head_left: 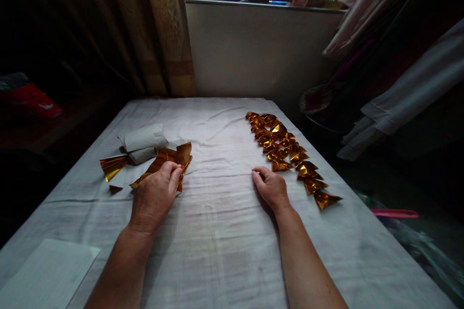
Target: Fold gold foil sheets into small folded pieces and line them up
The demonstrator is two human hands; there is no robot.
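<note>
My left hand (156, 194) rests on a loose stack of gold foil sheets (173, 157) on the white cloth, its fingers curled onto the top sheet. My right hand (271, 186) lies on the cloth with fingers curled inward, holding nothing that I can see; it is just left of a long row of several folded gold foil pieces (286, 152). A single crumpled gold sheet (113, 166) lies left of the stack, next to a folded white paper bundle (142, 141).
The white cloth-covered table (224, 231) runs toward a wall and window sill. A white paper sheet (47, 275) lies at the near left corner. Curtains hang at the back left, clothing at the right, a red object (31, 101) in the dark left.
</note>
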